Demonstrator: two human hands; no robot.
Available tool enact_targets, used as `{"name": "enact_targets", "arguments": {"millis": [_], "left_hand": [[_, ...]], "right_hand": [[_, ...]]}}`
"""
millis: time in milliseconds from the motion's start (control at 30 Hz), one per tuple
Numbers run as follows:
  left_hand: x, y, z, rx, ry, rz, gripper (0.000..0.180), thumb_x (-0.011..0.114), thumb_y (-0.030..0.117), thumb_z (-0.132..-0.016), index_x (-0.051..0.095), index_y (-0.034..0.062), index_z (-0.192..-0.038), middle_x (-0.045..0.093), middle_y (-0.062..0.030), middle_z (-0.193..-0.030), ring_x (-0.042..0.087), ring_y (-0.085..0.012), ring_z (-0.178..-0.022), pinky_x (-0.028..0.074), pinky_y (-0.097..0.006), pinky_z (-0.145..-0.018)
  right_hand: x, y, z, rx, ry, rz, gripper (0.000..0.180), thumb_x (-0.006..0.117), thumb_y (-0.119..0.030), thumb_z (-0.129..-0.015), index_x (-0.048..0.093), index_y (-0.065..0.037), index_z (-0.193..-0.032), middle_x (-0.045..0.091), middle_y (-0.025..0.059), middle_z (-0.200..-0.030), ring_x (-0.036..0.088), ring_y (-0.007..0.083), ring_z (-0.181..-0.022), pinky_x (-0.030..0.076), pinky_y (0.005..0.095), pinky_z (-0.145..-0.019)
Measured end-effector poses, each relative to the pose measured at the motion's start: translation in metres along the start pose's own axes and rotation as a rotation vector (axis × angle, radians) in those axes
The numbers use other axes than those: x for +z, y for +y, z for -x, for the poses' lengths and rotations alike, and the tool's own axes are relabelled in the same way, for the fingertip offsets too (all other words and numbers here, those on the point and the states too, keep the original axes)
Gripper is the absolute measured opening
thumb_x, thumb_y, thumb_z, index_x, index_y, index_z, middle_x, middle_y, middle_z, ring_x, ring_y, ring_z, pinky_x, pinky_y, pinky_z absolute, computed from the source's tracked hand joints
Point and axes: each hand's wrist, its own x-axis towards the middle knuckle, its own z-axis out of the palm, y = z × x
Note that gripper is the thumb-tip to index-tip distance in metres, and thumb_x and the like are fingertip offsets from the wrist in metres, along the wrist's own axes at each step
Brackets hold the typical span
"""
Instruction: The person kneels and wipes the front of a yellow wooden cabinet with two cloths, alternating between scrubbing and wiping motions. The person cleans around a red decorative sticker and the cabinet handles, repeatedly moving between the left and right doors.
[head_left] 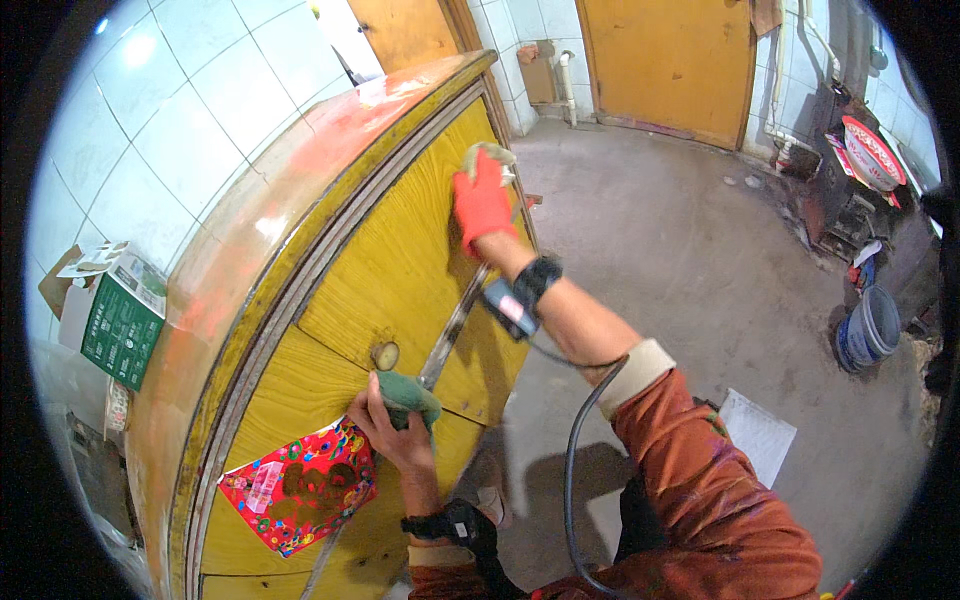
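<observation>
A wooden cabinet with yellow wood-grain fronts [390, 250] stands in front of me, its top edge slanting up to the right. My right hand [486, 205], in a red glove, presses a pale cloth [488, 155] against the far upper part of the front. My left hand [395, 435] is bare and has a green sponge-like pad [408, 393] in its fingers, just below a round knob [385, 355]. A red decorated paper [300, 485] is stuck on the front beside my left wrist.
A green and white carton [120, 320] stands at the left end of the cabinet top. At the right are a grey bucket [868, 330] and a red-and-white basin [872, 153] on a dark stove-like block. A white sheet [757, 435] lies on the concrete floor. An orange door [668, 70] is at the back.
</observation>
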Motion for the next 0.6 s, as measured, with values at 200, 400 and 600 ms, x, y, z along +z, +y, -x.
{"name": "enact_targets", "arguments": {"millis": [200,400,600], "left_hand": [[0.002,-0.005,0.004,-0.008,0.002,-0.052,0.059,0.067,0.009,-0.073,0.057,0.0060,-0.132,0.051,-0.0179,-0.115,0.052,-0.0380,-0.106,0.044,-0.048,-0.094],[0.008,-0.015,0.008,0.010,0.052,-0.046,0.056,0.065,0.003,-0.073,0.054,0.0014,-0.127,0.053,-0.0193,-0.115,0.051,-0.0371,-0.110,0.040,-0.047,-0.100],[0.004,0.005,0.021,-0.194,0.207,0.270,0.048,0.061,-0.001,-0.077,0.050,-0.0020,-0.124,0.051,-0.0183,-0.120,0.050,-0.0338,-0.113,0.038,-0.045,-0.105]], "right_hand": [[-0.004,0.042,0.093,-0.485,-0.064,0.207,0.067,0.062,-0.015,-0.088,0.037,-0.011,-0.150,0.030,0.0243,-0.155,0.037,0.0411,-0.137,0.034,0.0460,-0.112],[-0.017,0.117,0.104,0.113,0.130,-0.166,0.062,0.063,-0.010,-0.087,0.043,-0.006,-0.145,0.050,0.0221,-0.142,0.052,0.0346,-0.126,0.042,0.0415,-0.104],[-0.101,0.193,0.138,0.761,0.418,-1.192,0.018,0.060,-0.017,-0.095,0.056,-0.007,-0.110,0.064,0.0104,-0.102,0.063,0.0260,-0.088,0.054,0.0403,-0.078]]}}
